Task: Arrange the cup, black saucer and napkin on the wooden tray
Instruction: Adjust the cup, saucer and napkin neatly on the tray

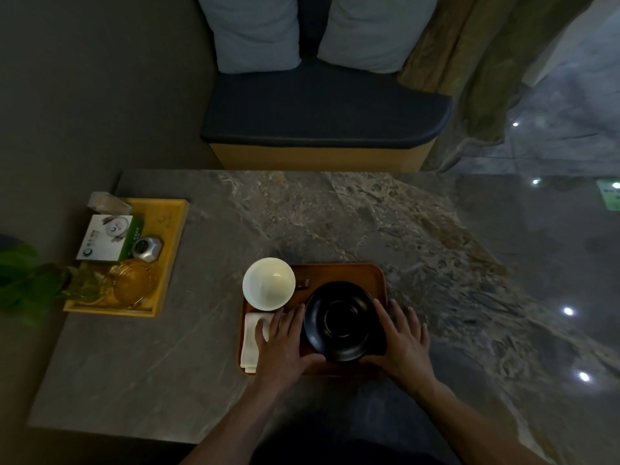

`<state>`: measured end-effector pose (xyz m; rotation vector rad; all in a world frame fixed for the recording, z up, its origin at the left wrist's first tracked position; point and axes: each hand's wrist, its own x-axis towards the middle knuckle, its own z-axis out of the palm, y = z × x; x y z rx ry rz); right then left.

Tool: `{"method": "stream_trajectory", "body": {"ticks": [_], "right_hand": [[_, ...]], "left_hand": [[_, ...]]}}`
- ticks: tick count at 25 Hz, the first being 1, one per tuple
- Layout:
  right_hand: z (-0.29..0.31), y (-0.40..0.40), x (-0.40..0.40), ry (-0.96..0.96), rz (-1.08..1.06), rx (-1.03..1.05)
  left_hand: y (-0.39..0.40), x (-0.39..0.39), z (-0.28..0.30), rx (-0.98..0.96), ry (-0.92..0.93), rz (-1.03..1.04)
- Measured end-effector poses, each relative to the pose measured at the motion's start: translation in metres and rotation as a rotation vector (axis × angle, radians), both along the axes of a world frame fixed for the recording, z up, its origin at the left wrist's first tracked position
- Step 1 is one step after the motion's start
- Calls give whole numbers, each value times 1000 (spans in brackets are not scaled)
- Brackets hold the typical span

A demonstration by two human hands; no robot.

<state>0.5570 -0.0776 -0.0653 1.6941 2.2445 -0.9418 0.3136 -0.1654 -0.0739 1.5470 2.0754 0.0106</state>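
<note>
I have both hands flanking the black saucer (342, 322) on the wooden tray (352, 273): my left hand (285, 344) and right hand (404, 340) lie open and flat at its rims, each grip wide and holding nothing. I'd judge the step is centring it, so nudge evenly from both sides, clear of the cup (268, 284) on the tray's far left corner. I count one cup, one saucer, one napkin (252, 344), one tray.

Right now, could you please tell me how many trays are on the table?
2: a brown wooden tray near the front edge, between the hands, and a yellow tray at the table's left side.
</note>
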Motion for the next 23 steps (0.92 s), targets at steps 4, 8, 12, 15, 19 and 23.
{"method": "stream_trajectory", "body": {"ticks": [4,8,12,15,19,23], "right_hand": [[2,5,-1,2,2,-1],[1,7,1,3,12,5],[-1,9,3,4,23,-2],[-2,9,3,-3,22,1],[-1,9,4,-2,26,-1],[1,8,4,6,13,2]], "left_hand": [[1,2,1,12,-12,20],[2,2,0,10,-6,24],[2,0,-1,19,13,19],[1,0,-1,19,5,24],[2,0,1,2,8,21],[5,0,3,-7,-5,21]]}}
